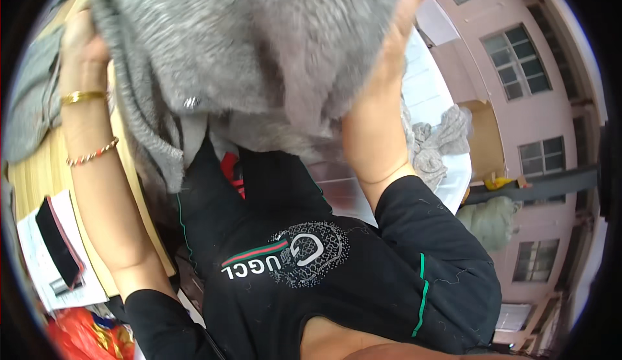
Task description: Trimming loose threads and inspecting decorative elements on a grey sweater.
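A large piece of grey fuzzy knit fabric (214, 42) hangs spread between my raised hands and fills the upper middle of the head view. My left hand (85, 39) is closed at its left edge; the fingertips are partly hidden. Up at the top right, my right hand (411, 0), wearing a ring, grips the opposite edge, and the frame's border cuts off part of it. The fabric is blurred by motion, and its lower folds droop over my lap. Whether it is a finished garment I cannot tell.
To the left stands a wooden table (32, 172) bearing more grey fabric (32, 101), papers (87, 250) and a black flat item (58, 240). A red plastic bag (84, 334) lies at lower left. On the right, bundled grey fabric (440, 143) rests on a white surface (427, 75).
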The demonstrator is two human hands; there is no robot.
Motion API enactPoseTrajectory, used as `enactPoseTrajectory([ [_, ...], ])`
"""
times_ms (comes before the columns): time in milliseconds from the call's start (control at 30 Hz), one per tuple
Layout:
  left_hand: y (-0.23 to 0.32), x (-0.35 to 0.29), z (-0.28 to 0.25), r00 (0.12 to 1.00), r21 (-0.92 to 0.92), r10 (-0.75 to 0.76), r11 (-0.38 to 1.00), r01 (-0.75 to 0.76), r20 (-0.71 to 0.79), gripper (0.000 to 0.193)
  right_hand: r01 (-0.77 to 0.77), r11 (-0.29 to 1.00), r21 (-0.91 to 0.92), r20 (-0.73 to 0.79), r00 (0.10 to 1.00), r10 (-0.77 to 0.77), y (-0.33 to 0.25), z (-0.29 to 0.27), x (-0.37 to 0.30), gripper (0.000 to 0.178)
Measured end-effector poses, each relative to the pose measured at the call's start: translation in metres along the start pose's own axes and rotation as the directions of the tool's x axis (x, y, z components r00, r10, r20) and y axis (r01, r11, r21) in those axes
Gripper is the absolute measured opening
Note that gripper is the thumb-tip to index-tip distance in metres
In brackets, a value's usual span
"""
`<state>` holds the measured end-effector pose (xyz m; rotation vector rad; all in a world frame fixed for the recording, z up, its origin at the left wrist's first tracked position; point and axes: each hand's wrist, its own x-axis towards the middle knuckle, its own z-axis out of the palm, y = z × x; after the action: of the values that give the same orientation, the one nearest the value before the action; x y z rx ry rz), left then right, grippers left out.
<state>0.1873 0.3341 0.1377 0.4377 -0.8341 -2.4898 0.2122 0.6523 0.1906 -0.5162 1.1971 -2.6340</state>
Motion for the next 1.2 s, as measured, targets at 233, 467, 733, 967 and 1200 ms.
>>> enactPoseTrajectory([
  [233,-0.066,0.034,-0.085,0.943,0.607,-0.224,0.794,0.031,0.245,0.034,-0.134,0.979,0.155,-0.389,0.902,0.185,0.054,-0.035,0.031,0.018],
  [467,-0.111,-0.017,-0.096,0.747,0.907,-0.528,0.34,-0.248,0.403,0.031,-0.448,0.894,0.014,-0.354,0.834,0.423,0.09,-0.233,0.031,0.029],
  [733,-0.191,-0.041,-0.118,0.623,0.88,-0.661,0.124,-0.458,0.418,0.041,-0.465,0.88,0.1,-0.105,0.874,0.474,0.103,-0.236,0.035,0.019],
  [967,-0.155,-0.058,-0.088,0.701,0.846,-0.626,0.53,0.061,0.341,0.024,-0.383,0.832,-0.402,-0.47,0.866,0.172,0.097,-0.171,0.038,0.015],
  [1200,-0.098,-0.118,-0.048,0.718,0.476,-0.536,0.82,0.317,0.444,0.028,0.022,0.674,-0.739,-0.128,0.977,-0.171,0.1,-0.209,0.076,0.029],
])
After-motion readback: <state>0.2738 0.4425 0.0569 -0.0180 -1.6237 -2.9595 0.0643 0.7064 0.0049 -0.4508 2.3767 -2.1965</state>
